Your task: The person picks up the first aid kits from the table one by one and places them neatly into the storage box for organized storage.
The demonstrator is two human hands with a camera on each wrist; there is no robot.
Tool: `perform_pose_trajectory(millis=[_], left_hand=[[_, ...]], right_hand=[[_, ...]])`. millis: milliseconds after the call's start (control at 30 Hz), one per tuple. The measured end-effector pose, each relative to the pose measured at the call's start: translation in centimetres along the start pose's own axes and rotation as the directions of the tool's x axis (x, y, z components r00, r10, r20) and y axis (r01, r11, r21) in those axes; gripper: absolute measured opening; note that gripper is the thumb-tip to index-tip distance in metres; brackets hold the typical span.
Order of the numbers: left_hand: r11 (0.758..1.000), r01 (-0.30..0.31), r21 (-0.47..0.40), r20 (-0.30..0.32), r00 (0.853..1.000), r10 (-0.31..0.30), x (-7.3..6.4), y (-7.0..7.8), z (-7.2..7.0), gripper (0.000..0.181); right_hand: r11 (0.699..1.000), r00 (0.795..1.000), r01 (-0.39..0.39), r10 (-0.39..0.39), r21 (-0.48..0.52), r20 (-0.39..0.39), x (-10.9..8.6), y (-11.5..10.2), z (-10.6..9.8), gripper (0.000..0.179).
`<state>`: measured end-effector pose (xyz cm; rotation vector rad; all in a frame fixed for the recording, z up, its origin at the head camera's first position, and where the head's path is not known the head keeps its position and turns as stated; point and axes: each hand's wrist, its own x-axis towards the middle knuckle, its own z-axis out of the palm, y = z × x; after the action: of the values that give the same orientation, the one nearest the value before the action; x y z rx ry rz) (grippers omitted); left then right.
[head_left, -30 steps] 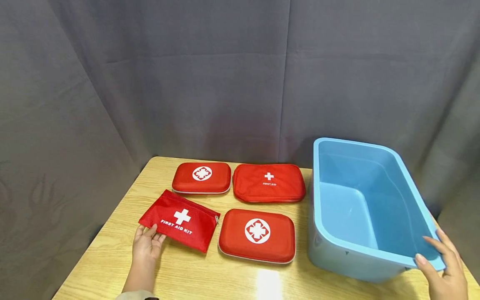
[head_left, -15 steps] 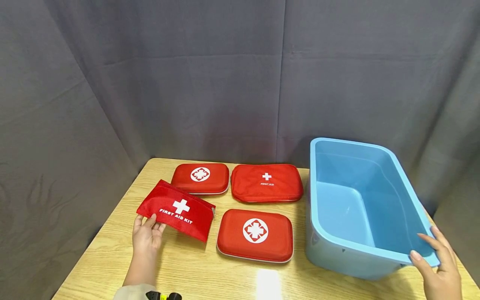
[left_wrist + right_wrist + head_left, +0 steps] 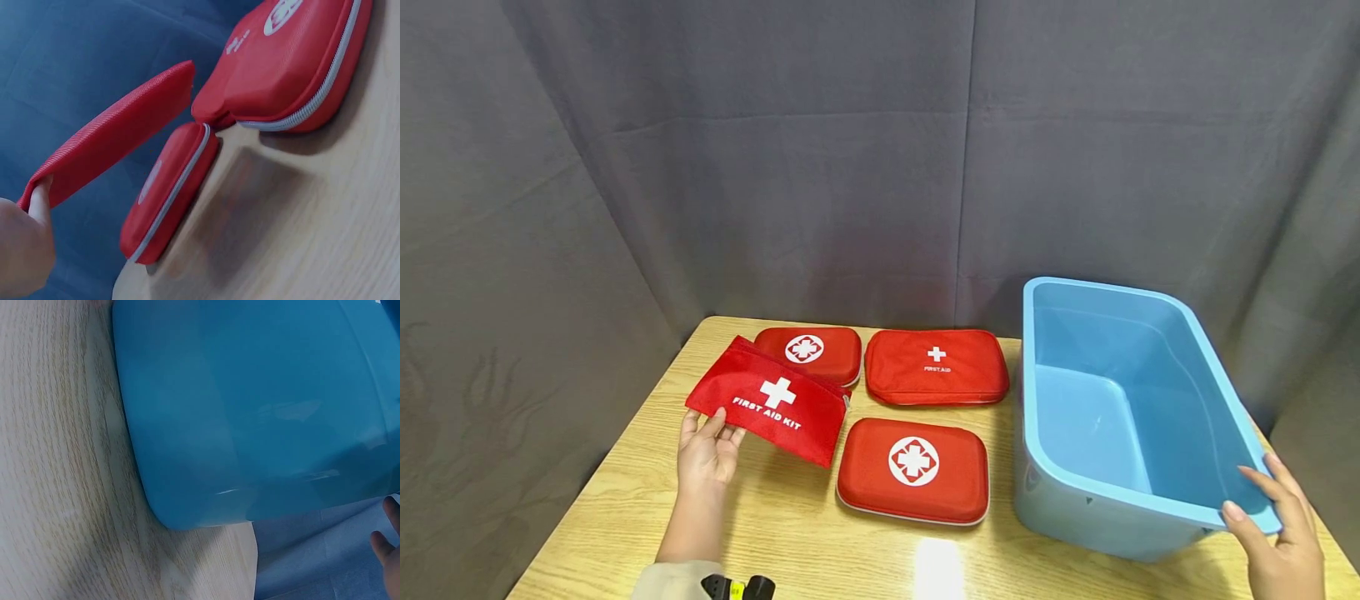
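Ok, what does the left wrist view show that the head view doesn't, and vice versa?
Only the left wrist view: the underside of the red pouch and, from the side, the gap between it and the table.

Only the head view: the pouch's FIRST AID KIT lettering, the blue bin, and the right hand gripping its rim.

Both: the left hand holding the pouch, three red cases, the table and the cloth backdrop.

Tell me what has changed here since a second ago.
The left hand has raised the red pouch, which now partly covers the back left case in the head view. It held the pouch already; nothing was let go. The right hand stays at the rim of the blue bin; the bin and red cases haven't moved.
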<state>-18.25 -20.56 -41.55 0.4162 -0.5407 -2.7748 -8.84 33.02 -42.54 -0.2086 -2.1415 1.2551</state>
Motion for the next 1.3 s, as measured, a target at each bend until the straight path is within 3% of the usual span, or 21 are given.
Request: perform_pose_trajectory(millis=[267,567,833,1300], left_hand=[[0.999,0.029,-0.021,0.030,0.999,-0.029,-0.3,-1.1,1.3,0.026],[0.999,0.037,0.015,0.072,0.997,-0.038,-0.4,-2.6,3.0,0.024],[0.997,0.067,0.037,0.121,0.990,-0.071,-0.7,-3.6,3.9,0.026],[0.994,0.109,0.031,0.146,0.983,-0.112,-1.8,-5.2,5.2,0.026]], right_hand=[[1.000,1.000,0.003,-0.003,0.020,-0.014,0.0,-0.2,0.0,0.044],[1.000,1.000,0.024,-0.024,0.020,-0.005,-0.1,-0.1,0.1,0.043],[0.999,0.999,0.046,-0.046,0.013,-0.009,-0.1,-0.3,0.0,0.043],[0.997,0.998,0.059,-0.058,0.052,-0.029,-0.1,-0.2,0.1,0.042]])
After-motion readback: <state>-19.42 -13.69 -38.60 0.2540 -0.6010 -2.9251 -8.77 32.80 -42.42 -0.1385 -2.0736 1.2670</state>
